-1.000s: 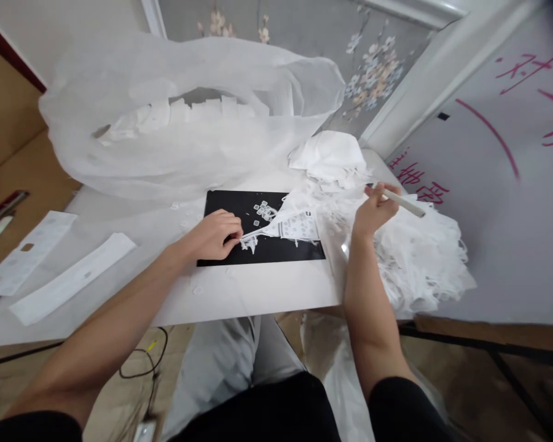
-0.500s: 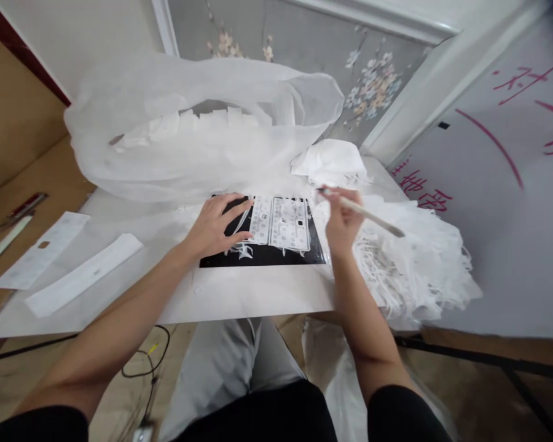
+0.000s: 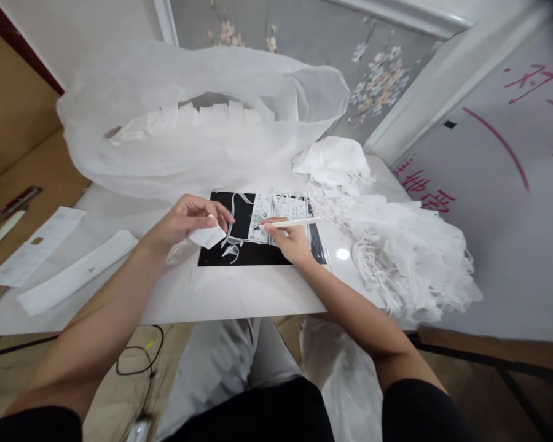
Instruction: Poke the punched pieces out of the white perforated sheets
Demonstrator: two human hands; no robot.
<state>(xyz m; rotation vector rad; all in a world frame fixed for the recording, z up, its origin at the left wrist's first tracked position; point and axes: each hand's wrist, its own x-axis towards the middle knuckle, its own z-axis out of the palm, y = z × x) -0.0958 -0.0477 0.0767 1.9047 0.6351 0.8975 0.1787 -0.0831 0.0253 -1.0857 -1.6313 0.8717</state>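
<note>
My left hand (image 3: 196, 218) pinches a small white piece (image 3: 208, 235) over the left edge of a black mat (image 3: 258, 255). In my right hand (image 3: 291, 238) is a white pen-like tool (image 3: 299, 222), its dark tip pointing left and resting at or just above a patterned white sheet (image 3: 259, 215). Part of the sheet is hidden behind my right hand. Thin white strips (image 3: 233, 250) curl on the mat between my hands.
A large translucent bag (image 3: 175, 156) of white pieces lies behind the mat. On the right is a heap of white stringy pieces (image 3: 405, 252). Two long white strips (image 3: 78, 273) and a red-handled cutter (image 3: 21, 199) are at left.
My left hand has lifted off the sheet and moved left, now with a small white piece. My right hand has come left over the sheet, and the tool has turned so its tip points left.
</note>
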